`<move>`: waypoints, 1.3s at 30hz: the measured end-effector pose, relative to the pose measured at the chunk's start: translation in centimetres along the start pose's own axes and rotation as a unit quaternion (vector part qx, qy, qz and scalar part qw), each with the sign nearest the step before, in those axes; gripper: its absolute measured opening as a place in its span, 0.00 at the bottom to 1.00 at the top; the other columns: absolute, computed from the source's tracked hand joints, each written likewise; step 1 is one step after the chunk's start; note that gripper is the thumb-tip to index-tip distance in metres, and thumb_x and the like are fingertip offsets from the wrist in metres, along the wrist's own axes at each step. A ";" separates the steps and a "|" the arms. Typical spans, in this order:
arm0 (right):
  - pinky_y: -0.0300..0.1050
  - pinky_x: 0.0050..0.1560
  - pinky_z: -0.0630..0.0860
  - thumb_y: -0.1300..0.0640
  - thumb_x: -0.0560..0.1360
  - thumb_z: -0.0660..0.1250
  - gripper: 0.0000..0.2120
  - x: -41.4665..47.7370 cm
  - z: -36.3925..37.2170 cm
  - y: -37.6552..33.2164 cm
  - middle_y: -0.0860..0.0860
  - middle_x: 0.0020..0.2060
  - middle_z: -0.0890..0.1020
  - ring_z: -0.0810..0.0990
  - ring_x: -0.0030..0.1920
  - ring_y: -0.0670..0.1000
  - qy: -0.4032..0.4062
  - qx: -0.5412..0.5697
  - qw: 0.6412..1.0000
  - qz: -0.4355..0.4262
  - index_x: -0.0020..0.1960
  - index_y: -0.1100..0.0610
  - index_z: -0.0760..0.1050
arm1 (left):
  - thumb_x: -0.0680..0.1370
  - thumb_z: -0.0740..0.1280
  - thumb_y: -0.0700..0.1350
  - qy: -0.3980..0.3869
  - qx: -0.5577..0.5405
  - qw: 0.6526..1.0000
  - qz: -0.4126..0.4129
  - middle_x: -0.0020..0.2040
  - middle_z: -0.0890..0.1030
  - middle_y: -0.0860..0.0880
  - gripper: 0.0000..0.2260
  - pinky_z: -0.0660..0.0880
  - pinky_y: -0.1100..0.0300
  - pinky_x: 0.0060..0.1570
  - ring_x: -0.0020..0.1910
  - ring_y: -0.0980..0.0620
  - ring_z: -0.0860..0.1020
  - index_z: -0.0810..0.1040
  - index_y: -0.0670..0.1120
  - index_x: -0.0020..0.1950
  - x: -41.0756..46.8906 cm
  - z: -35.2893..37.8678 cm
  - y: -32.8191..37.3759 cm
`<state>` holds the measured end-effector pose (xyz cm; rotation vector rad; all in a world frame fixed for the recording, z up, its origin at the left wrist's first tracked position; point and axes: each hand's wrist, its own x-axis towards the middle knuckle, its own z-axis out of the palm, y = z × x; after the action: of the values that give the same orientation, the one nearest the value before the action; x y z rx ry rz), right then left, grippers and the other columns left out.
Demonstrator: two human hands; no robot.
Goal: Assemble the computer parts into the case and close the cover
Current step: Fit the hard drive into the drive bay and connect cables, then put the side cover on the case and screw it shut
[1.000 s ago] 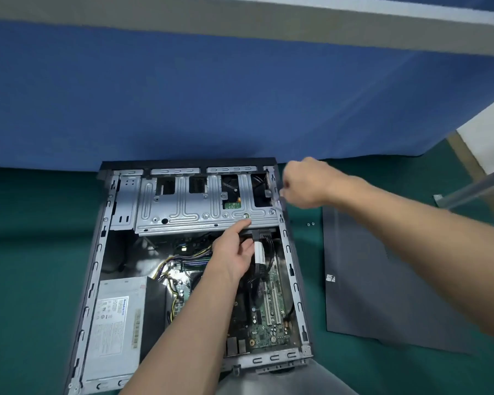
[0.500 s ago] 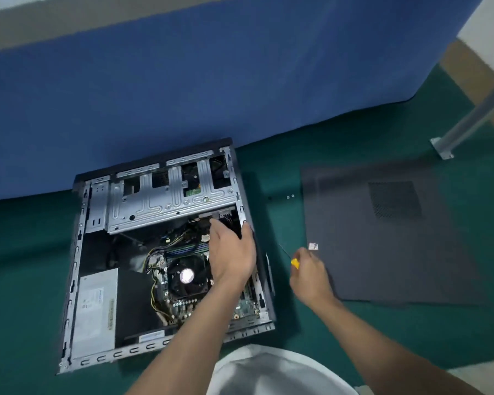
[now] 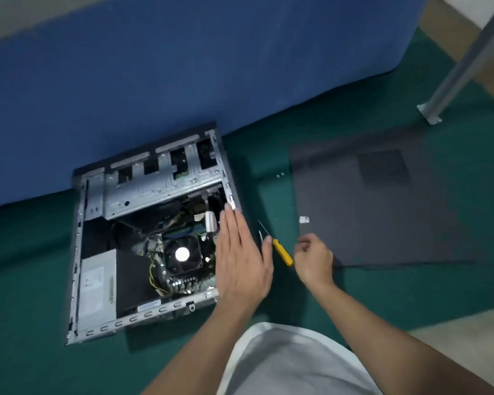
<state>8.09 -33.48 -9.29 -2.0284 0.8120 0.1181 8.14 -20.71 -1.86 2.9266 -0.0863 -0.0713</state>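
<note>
Case (image 3: 77, 252): lies open on the green mat (image 3: 26, 295), its far end against the blue partition (image 3: 154, 67).
Inside the case: drive cage (image 3: 160, 186) across the far end, power supply (image 3: 97, 283) at the near left, cooler fan (image 3: 183, 255) in the middle, with tangled cables beside it.
Cover (image 3: 382, 223): flat on the mat, right of the case and well apart from it.
Left hand (image 3: 241, 260): flat, fingers straight, over the case's right wall.
Screwdriver (image 3: 281, 252): yellow handle, between the two hands.
Right hand (image 3: 314, 258): fingers loosely curled just beside the handle; I cannot tell whether it holds it.
Hidden: the left hand covers the board's right side.
Hard to make out: two small specks, perhaps screws (image 3: 280, 175), lie near the cover's far left corner.
</note>
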 end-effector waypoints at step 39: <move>0.56 0.50 0.81 0.76 0.69 0.65 0.12 -1.2 -7.6 -9.4 0.63 0.44 0.84 0.84 0.45 0.61 -0.057 0.727 0.667 0.154 0.50 0.67 0.76 | 0.83 0.54 0.57 -0.037 -0.343 0.938 -0.024 0.69 0.73 0.57 0.18 0.68 0.54 0.66 0.68 0.55 0.70 0.75 0.54 0.67 -0.4 -1.4 -0.4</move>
<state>10.97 -35.50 2.38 -0.3337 0.7318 -0.1860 7.80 -20.03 -0.54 2.2256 0.0015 -0.1782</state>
